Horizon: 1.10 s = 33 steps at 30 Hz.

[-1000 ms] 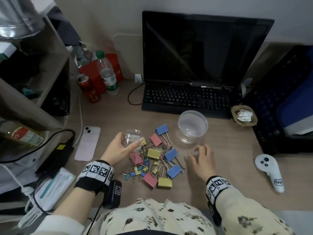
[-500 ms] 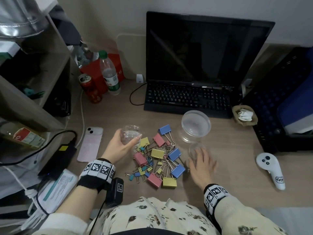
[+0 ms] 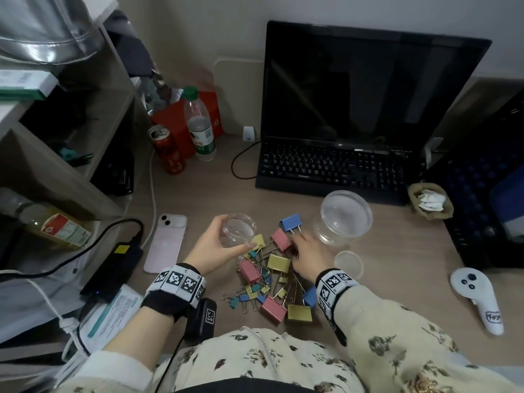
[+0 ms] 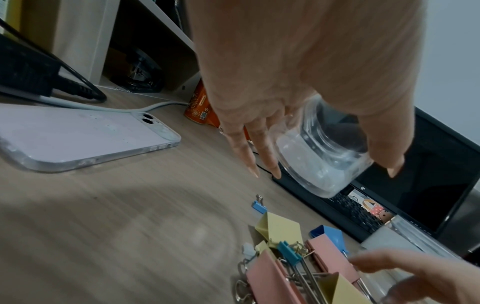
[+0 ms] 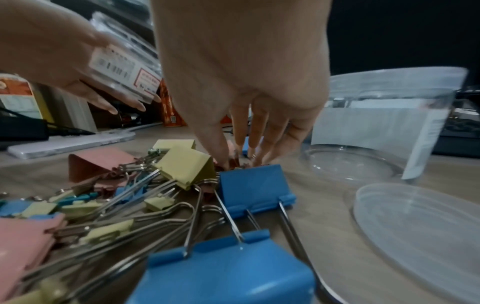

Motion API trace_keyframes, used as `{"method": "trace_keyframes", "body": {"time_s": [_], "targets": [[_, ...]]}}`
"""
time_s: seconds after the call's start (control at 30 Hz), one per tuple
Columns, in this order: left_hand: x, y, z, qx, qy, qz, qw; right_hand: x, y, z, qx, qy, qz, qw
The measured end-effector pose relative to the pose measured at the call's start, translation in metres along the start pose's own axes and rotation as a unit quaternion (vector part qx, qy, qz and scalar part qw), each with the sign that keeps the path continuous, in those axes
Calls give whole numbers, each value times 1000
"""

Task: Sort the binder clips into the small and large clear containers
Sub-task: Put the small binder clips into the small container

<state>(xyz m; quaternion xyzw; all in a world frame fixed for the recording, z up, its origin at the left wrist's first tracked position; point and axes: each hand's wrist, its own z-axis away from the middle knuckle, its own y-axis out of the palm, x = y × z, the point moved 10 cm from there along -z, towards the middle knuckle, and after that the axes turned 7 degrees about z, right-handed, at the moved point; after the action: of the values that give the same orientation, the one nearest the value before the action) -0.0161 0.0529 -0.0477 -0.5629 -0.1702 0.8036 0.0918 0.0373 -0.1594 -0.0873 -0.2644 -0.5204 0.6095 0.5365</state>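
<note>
Two clear containers, small one (image 3: 237,230) empty, gripped by left hand (image 3: 211,251) fingers, large one (image 3: 344,219) empty, right hand (image 3: 307,255) fingers reaching into binder clips (image 3: 272,276), grasp unclear

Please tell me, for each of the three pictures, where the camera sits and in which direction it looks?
Head: worn on the head, facing forward and down at the desk; both wrists, left hand and right hand show.
Left wrist: looks along the left hand at the small clear container it holds off the desk.
Right wrist: looks along the right hand's fingers into the binder clips, beside the large clear container.
Shared: all views show the clips.
</note>
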Motion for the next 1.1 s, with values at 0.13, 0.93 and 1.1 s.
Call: {"method": "trace_keyframes", "body": {"time_s": [0.13, 0.93, 1.1], "targets": [[3, 0, -4, 8, -4, -6, 1000, -11, 7, -10, 19, 27, 34, 999], [9, 32, -4, 70, -7, -27, 997, 9, -52, 12, -37, 10, -343, 939], [3, 41, -5, 101, 20, -41, 994, 62, -80, 16, -43, -83, -332, 939]]}}
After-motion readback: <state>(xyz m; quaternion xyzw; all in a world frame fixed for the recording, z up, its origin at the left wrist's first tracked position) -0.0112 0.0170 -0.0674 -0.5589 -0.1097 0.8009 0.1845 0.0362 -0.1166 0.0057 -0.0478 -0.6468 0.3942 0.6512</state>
